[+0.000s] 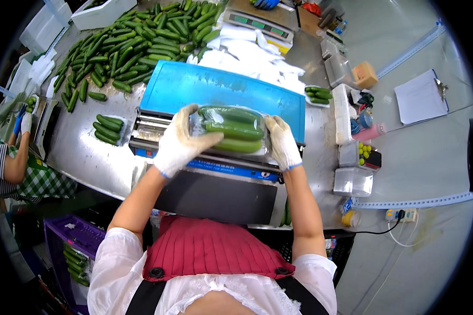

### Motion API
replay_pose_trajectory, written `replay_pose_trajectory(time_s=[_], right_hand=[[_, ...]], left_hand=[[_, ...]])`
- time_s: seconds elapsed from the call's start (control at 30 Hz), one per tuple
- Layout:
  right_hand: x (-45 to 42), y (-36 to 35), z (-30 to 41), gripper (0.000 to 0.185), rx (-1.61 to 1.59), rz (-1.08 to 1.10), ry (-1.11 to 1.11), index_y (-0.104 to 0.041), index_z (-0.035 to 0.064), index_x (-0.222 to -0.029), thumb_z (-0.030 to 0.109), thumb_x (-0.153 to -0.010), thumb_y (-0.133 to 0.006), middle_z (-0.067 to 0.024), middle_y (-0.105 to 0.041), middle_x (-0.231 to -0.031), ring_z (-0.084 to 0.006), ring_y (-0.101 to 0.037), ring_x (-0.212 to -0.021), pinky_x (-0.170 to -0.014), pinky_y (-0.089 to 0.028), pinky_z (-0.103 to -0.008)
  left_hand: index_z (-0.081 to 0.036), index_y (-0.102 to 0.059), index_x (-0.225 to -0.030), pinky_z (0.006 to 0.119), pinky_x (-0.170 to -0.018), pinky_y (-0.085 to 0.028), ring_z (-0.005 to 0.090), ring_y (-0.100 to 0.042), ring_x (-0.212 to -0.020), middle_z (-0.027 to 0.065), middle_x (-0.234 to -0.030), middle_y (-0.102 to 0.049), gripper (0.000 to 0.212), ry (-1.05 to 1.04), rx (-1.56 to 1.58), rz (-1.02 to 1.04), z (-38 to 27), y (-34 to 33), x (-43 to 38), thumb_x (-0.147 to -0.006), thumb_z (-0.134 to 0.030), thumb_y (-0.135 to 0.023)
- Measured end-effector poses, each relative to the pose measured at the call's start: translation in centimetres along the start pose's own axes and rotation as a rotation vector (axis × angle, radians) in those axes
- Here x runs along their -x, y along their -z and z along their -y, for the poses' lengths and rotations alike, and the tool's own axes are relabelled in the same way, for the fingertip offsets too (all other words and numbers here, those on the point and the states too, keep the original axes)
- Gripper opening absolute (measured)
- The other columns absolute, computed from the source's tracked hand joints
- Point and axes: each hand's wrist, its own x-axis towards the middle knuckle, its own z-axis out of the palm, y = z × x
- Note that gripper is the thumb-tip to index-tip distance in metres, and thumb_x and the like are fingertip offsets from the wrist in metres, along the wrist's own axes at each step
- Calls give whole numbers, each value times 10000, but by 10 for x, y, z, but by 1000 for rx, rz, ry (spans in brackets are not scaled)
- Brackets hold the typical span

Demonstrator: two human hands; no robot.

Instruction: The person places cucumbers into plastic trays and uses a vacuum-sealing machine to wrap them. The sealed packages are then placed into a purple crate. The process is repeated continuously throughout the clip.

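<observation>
Between my two gloved hands is a pack of cucumbers (234, 128) with clear film over it. My left hand (183, 139), in a white knit glove, grips the pack's left end with the thumb across its front. At the right end, the fingers of my right hand (280, 139) press against the film. Both hands are above a film wrapping machine (220, 167), which has a blue top panel (224, 86) behind the pack and a dark flat plate (220, 197) on the side nearest me. The pack's underside is hidden.
A large heap of cucumbers (142, 47) covers the table's far left. Cucumbers on a tray (108, 129) lie left of the machine; another tray of cucumbers (318, 95) lies right. A scale (258, 24) stands behind white trays (244, 51). A co-worker's gloved hand (26, 123) is far left.
</observation>
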Motion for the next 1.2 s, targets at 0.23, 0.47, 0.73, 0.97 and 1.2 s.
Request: replay_pose_trajectory(time_s=[0.23, 0.47, 0.73, 0.97, 1.2], right_hand=[[133, 8, -65, 205, 166, 34, -106, -577, 38, -969, 229, -1022, -524, 15, -525, -814, -64, -468, -731, -662, -424, -228], [173, 5, -124, 232, 219, 41, -10, -541, 72, -890, 233, -1040, -469, 30, -476, -774, -62, -402, -711, -643, -362, -232], [123, 10, -162, 266, -14, 783, 27, -640, 19, -1110, 241, -1004, -538, -79, -661, -1116, -166, -625, -1011, -869, -522, -325], [152, -58, -122, 317, -528, 691, -786, -540, 22, -1299, 163, -1041, -421, -103, -639, -1213, -193, -630, -1057, -902, -536, -315], [156, 6, -116, 511, -467, 569, -812, -496, 3, -1354, 393, -1032, -421, -171, -573, -1325, -300, -581, -1183, -997, -492, -418]], left_hand=[[25, -346, -1424, 390, -977, -457, 252, -550, -1139, 198, -1233, -537, 800, 243, 422, 124, 37, 3, 137, -786, -187, -780], [62, -370, -1435, 417, -1100, -381, 417, -459, -1307, 295, -1414, -456, 567, 135, 326, 352, 162, -38, 170, -920, -116, -526], [41, -560, -1263, 292, -977, -442, 154, -567, -1087, 100, -1155, -634, 443, 482, 941, 438, 109, -12, 161, -1036, -329, -472], [30, -486, -1374, 360, -1073, -409, 257, -557, -1187, 192, -1306, -567, 612, 350, 1345, 242, 72, -29, 176, -975, -432, -528], [80, -524, -1309, 422, -1073, -434, 311, -581, -1195, 217, -1303, -589, 528, 669, 1798, 100, 93, -51, 243, -1023, -358, -448]])
